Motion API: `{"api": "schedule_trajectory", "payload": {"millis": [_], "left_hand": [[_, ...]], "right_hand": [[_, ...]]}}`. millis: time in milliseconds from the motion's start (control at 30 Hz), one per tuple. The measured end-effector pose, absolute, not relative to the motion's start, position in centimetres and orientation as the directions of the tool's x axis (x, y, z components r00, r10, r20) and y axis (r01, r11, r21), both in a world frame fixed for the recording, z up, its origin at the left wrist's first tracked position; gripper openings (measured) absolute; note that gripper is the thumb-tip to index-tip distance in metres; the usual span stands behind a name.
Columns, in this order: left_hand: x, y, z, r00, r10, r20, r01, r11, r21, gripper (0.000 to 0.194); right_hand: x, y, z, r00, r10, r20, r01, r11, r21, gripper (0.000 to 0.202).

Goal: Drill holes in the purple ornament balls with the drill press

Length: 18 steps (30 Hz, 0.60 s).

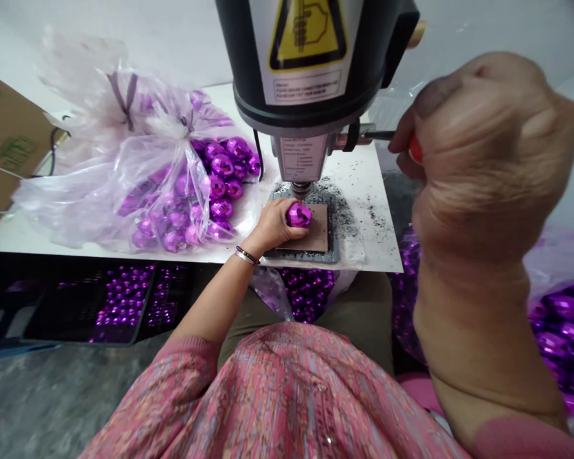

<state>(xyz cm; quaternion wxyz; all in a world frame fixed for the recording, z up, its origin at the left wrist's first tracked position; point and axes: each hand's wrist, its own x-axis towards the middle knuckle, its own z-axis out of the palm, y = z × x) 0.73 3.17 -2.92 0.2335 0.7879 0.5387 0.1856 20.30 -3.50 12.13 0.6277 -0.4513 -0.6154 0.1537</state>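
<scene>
A shiny purple faceted ball (298, 215) rests on a brown board (319, 231), directly below the spindle (301, 189) of a black and grey press machine (303, 118). My left hand (273, 226) grips the ball from its left side, fingers behind and thumb in front. Close to the camera at the right, my right hand (492, 153) is closed round the red knob (415, 149) of the machine's lever. The spindle's tip is just above the ball; whether they touch I cannot tell.
Clear plastic bags of purple balls (179, 191) lie on the white table (377, 236) at the left. Dark shavings surround the machine's base (332, 248). Below are a black crate (124, 303) and more bagged balls (309, 290). A cardboard box (9, 137) stands far left.
</scene>
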Motion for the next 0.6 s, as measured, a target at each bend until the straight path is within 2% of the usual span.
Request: {"api": "schedule_trajectory", "payload": {"millis": [133,267,367,500,600], "left_hand": [[1.4,2.5,-2.6,0.365,0.930,0.043,0.780,-0.331,0.531,0.065],[0.7,1.7,-2.2,0.380,0.924,-0.033,0.762,-0.293,0.578,0.069],[-0.1,1.3,-2.4,0.414,0.910,-0.028,0.721,-0.309,0.620,0.075],[0.0,1.0,-2.9,0.364,0.931,0.018,0.702,-0.287,0.652,0.068],[0.5,1.4,-3.1,0.298,0.955,0.014,0.739,-0.240,0.630,0.065]], "right_hand": [[19.8,-4.0,12.5,0.191,0.775,0.602,0.358,0.517,-0.778,0.030],[19.9,-3.8,12.3,0.206,0.757,0.620,0.405,0.511,-0.758,0.035],[20.1,-3.5,11.9,0.205,0.734,0.648,0.401,0.541,-0.739,0.036],[20.1,-3.4,11.6,0.195,0.729,0.657,0.379,0.561,-0.735,0.033],[20.1,-3.5,11.6,0.188,0.737,0.649,0.374,0.558,-0.741,0.034]]}}
